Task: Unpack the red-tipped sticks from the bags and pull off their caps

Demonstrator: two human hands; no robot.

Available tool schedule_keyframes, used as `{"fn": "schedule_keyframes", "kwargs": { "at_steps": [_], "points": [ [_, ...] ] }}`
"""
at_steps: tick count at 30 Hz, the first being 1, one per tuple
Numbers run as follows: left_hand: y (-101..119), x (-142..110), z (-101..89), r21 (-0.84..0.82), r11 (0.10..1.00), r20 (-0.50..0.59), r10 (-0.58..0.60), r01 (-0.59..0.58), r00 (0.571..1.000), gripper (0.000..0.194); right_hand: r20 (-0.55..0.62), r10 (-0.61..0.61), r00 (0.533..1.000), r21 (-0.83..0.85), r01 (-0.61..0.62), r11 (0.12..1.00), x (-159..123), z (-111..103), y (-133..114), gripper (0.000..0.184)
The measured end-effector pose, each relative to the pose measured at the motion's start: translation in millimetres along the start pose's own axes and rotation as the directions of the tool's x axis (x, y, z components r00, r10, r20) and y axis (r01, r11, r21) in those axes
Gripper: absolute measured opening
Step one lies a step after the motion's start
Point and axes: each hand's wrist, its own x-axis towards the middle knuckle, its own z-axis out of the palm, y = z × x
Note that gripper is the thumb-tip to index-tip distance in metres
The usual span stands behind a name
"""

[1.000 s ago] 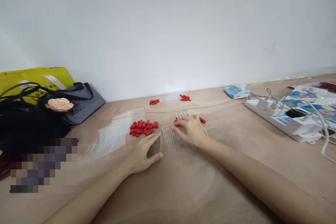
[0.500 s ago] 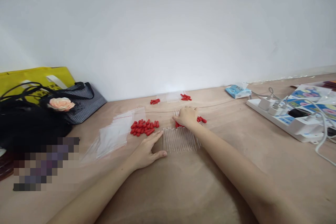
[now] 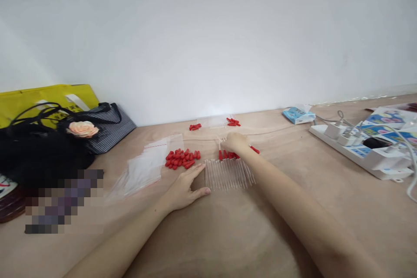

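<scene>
My left hand (image 3: 185,189) lies on the table with thumb and fingers apart, beside the left end of a row of clear glass tubes (image 3: 230,175). The tubes lie side by side, close together. Beyond them my right hand (image 3: 236,142) is curled over a group of tubes fitted with red rubber bulbs (image 3: 224,154). Its fingertips are turned away from me, so what they grip is hidden. To the left of the row sits a heap of loose red rubber bulbs (image 3: 180,158).
Clear zip bags (image 3: 145,169) lie left of the heap. Small groups of red bulbs (image 3: 233,122) rest near the wall. A power strip (image 3: 355,150) with chargers and a blue tissue pack (image 3: 298,115) are at right. A striped bag (image 3: 112,132) stands at left.
My right hand has shifted slightly, with its fingers more curled, and more red bulbs show beneath it. My left hand stays beside the tubes. The whole view has moved slightly.
</scene>
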Motion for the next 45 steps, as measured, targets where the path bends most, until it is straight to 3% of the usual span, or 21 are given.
{"fn": "schedule_keyframes", "kwargs": {
  "at_steps": [7, 11, 13, 15, 17, 20, 22, 24, 28, 30, 33, 36, 45],
  "points": [
    [1, 0, -1.1, 0.001, 1.0, -0.076, -0.01, 0.011, 0.997, 0.05, -0.004, -0.239, 0.971, 0.281, 0.23, 0.932, -35, -17, 45, 0.028],
    [1, 0, -1.4, 0.019, 1.0, -0.075, -0.02, 0.021, 0.997, 0.049, 0.027, -0.439, 0.898, 0.594, 0.339, 0.73, -56, -9, 69, 0.028],
    [1, 0, -1.9, 0.031, 0.999, -0.096, -0.008, 0.011, 0.995, 0.045, 0.042, -0.454, 0.89, 0.672, 0.311, 0.672, -62, -2, 74, 0.031],
    [2, 0, -2.8, 0.047, 0.999, -0.157, 0.022, -0.015, 0.987, 0.037, -0.02, -0.468, 0.883, 0.677, 0.356, 0.644, -67, 5, 75, 0.033],
    [5, 2, -3.8, 0.091, 0.994, -0.267, 0.079, -0.056, 0.961, 0.031, -0.154, -0.508, 0.847, 0.578, 0.494, 0.649, -71, 9, 74, 0.033],
    [14, 7, -3.8, 0.246, 0.961, -0.42, 0.224, -0.128, 0.88, 0.03, -0.341, -0.586, 0.735, 0.204, 0.666, 0.718, -79, 13, 69, 0.028],
    [21, 12, -1.0, 0.369, 0.914, -0.432, 0.328, -0.167, 0.84, 0.033, -0.393, -0.651, 0.649, -0.075, 0.683, 0.726, -85, 15, 67, 0.026],
    [26, 17, 4.3, 0.443, 0.871, -0.382, 0.397, -0.212, 0.834, 0.032, -0.408, -0.718, 0.565, -0.261, 0.681, 0.684, -91, 19, 66, 0.024],
    [30, 23, 17.9, 0.395, 0.871, -0.356, 0.438, -0.292, 0.826, 0.019, -0.467, -0.792, 0.393, -0.366, 0.73, 0.578, -100, 31, 64, 0.021],
    [30, 23, 22.1, 0.358, 0.876, -0.38, 0.452, -0.323, 0.807, 0.014, -0.499, -0.8, 0.335, -0.37, 0.752, 0.545, -101, 36, 62, 0.02],
    [30, 23, 23.3, 0.368, 0.867, -0.388, 0.472, -0.337, 0.791, 0.013, -0.541, -0.783, 0.305, -0.365, 0.754, 0.546, -99, 39, 61, 0.017],
    [31, 21, 21.5, 0.406, 0.86, -0.368, 0.463, -0.309, 0.806, 0.015, -0.571, -0.765, 0.296, -0.374, 0.736, 0.564, -97, 38, 61, 0.013],
    [34, 18, 19.6, 0.401, 0.873, -0.36, 0.43, -0.279, 0.828, 0.017, -0.543, -0.776, 0.321, -0.432, 0.686, 0.586, -98, 42, 67, 0.018]
  ]
}}
